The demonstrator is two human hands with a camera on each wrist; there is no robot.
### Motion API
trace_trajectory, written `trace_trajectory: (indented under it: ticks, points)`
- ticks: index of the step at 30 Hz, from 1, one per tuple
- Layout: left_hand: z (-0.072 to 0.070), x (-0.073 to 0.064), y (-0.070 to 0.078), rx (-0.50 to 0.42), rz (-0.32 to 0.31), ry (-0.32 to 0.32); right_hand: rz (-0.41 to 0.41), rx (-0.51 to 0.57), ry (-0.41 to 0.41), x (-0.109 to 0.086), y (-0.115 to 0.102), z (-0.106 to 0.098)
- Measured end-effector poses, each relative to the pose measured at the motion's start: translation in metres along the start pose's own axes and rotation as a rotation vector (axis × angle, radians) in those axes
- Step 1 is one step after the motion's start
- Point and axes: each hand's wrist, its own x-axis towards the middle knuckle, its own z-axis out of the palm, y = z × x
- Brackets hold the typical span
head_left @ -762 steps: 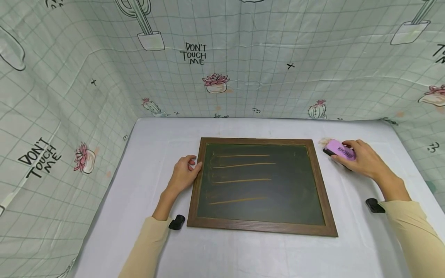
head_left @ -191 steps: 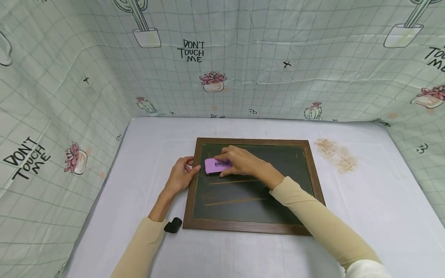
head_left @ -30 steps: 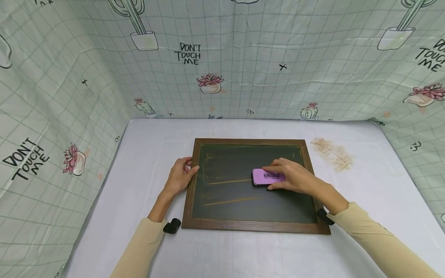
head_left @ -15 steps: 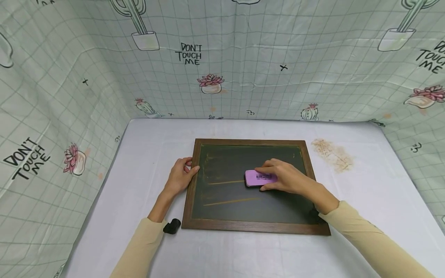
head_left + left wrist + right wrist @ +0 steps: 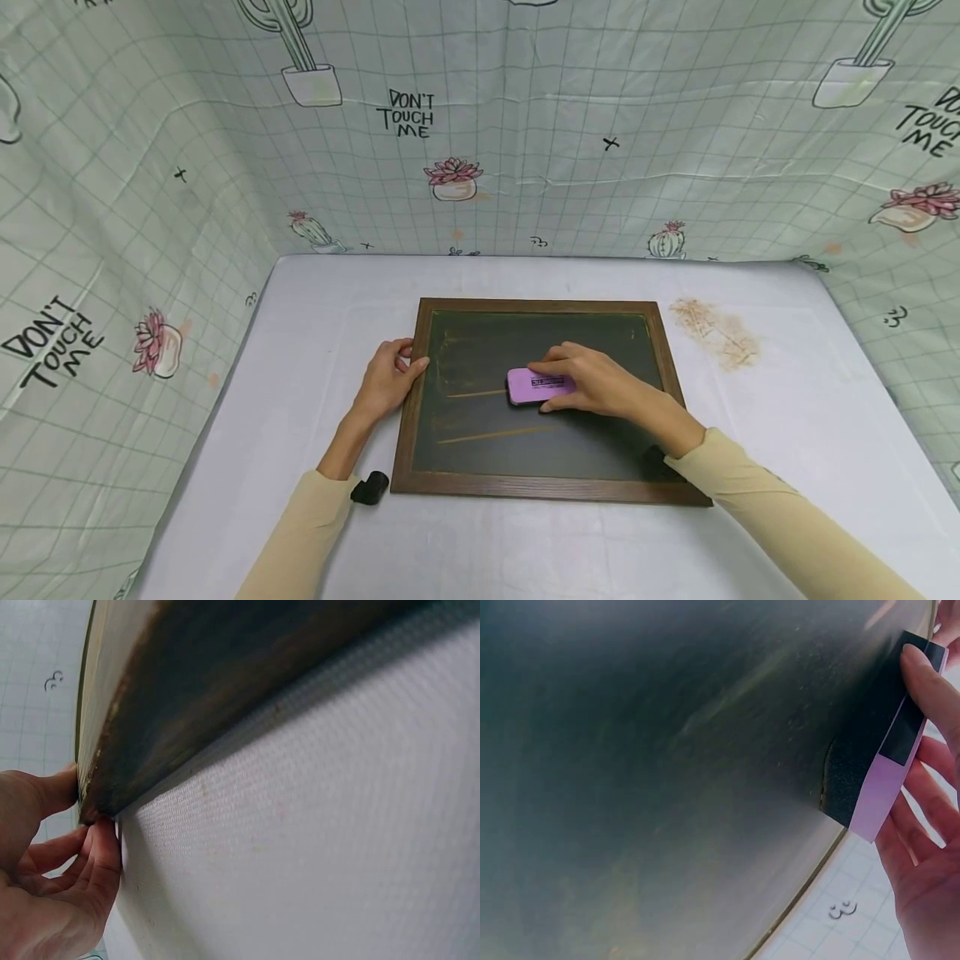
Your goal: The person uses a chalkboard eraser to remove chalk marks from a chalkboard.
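A chalkboard [image 5: 480,454] in a brown wooden frame lies on the table, with two yellow chalk lines on its left half. My right hand [image 5: 592,383] holds a purple eraser [image 5: 525,387] with a black felt base, thumb on one long side and fingers on the other. The eraser's felt side is down on the board, at the right end of the upper line. At the frame's left edge, my left hand [image 5: 386,383] pinches the wood; the left wrist view shows its thumb above the edge [image 5: 112,750] and its fingertips [image 5: 101,832] at the underside.
Brown chalk dust [image 5: 716,333] stains the white tablecloth [image 5: 525,546] right of the board. A grid-patterned cloth [image 5: 555,125] with cactus drawings hangs behind and along the sides. Black wrist cameras [image 5: 370,488] sit at the sleeves.
My right hand has slid the eraser leftward along the upper remaining line, whose right part is gone. Two higher lines seen in the oldest frame are wiped off. The left hand stays at the frame.
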Motion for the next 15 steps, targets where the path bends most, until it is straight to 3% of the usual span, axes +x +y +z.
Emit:
trace_trajectory:
  ticks: [15]
  points:
    - [0.0, 0.0, 0.0, -0.006, 0.014, 0.001, -0.028, 0.01, -0.016, 0.018, -0.011, 0.011]
